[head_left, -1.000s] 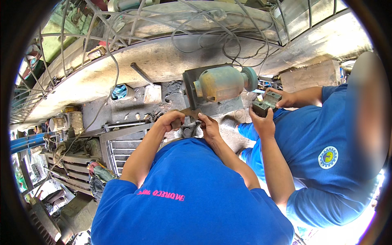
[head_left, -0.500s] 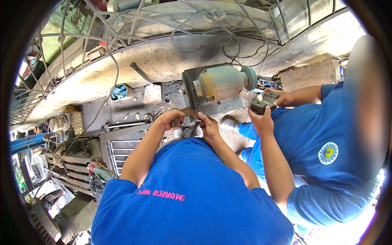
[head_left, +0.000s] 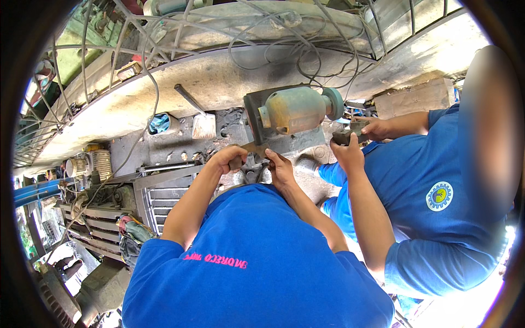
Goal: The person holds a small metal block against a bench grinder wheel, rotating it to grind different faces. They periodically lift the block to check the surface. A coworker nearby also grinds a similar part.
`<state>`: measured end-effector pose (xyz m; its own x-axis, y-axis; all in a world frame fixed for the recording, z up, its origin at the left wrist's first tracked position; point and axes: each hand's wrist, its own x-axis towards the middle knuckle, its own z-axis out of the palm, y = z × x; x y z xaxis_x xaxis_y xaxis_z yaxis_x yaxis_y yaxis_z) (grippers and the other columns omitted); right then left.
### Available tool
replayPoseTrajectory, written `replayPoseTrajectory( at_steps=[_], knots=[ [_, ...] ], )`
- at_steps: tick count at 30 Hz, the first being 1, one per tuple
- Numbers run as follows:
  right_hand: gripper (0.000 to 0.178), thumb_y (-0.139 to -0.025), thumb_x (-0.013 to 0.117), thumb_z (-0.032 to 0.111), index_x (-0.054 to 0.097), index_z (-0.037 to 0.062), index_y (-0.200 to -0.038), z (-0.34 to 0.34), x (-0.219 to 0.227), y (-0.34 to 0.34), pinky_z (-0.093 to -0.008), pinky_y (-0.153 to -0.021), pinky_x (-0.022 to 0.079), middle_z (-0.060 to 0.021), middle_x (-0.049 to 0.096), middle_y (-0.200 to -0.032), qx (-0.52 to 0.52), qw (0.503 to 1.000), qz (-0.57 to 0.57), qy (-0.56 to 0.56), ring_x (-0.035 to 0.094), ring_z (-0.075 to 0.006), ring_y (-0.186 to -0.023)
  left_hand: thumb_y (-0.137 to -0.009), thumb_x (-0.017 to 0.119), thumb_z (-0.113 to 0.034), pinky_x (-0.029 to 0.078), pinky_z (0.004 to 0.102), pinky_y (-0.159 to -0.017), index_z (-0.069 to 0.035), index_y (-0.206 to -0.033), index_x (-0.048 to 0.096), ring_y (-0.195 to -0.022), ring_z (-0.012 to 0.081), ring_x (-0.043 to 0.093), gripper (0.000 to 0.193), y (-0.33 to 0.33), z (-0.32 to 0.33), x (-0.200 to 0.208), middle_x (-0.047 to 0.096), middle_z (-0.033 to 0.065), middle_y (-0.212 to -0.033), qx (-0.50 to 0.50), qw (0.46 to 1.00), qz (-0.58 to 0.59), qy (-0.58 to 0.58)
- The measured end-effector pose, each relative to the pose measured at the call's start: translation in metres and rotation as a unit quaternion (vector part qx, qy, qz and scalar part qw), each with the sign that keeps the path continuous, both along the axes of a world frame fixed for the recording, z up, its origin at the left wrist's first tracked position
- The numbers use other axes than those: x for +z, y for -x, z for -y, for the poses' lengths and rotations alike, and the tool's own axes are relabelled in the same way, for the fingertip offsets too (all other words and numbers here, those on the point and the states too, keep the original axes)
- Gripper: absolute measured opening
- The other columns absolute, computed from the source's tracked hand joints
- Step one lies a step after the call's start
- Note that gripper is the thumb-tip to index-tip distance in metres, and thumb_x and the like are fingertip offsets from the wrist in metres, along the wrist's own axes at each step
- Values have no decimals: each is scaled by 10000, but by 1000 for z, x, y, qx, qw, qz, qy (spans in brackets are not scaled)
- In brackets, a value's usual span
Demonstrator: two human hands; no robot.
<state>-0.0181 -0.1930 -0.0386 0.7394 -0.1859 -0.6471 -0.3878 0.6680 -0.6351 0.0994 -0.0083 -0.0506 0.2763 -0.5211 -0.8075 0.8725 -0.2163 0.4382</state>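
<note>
While the left hand (head_left: 226, 158) curls firmly around the left end of a flat brownish piece (head_left: 253, 148), the right hand (head_left: 281, 168) pinches its right end, just near of the grey-green grinder (head_left: 296, 111); farther right, a co-worker (head_left: 415, 169) holds a dark block (head_left: 348, 133).

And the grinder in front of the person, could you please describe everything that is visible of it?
The grinder has a rounded, barrel-like body, apparently painted metal, worn grey-green with yellowish and rusty patches. Its axis runs roughly left to right. A dark guard stands at its left end, a round greenish disc-shaped part at its right. The left hand and right hand hold a flat brownish piece by the guard's near end; contact is unclear.
</note>
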Motion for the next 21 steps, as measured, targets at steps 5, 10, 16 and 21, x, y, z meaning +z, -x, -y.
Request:
replayPoseTrajectory(
  at_steps=[5,10,16,21],
  knots=[
    [288,-807,807,255,690,53,-975,-1,4,0,-229,-649,366,32,626,-859,-6,1000,6,-1,430,-64,-682,-670,661,-99,399,320,-338,-86,-628,558,-368,199,475,112,0,0,3,545,63,-575,5,1000,-1,4],
    [290,-802,815,245,689,48,-973,-1,7,0,-232,-653,372,30,622,-852,-13,1000,-13,-1,431,-66,-677,-670,661,-110,370,317,-337,-86,-606,549,-357,190,450,130,1,3,11,519,50,-545,7,1000,5,-3],
    [301,-799,820,236,688,35,-978,-2,7,0,-233,-650,372,26,618,-841,-19,1000,-4,0,431,-67,-672,-686,661,-141,343,308,-360,-84,-598,567,-394,162,441,141,4,7,24,513,36,-543,15,999,29,-20],
    [316,-799,820,247,686,27,-983,0,5,0,-237,-646,373,23,613,-836,-10,1000,2,-1,430,-70,-670,-665,644,-70,398,324,-334,-78,-622,560,-363,202,477,94,3,6,23,540,54,-565,17,1000,12,2]
  ],
)
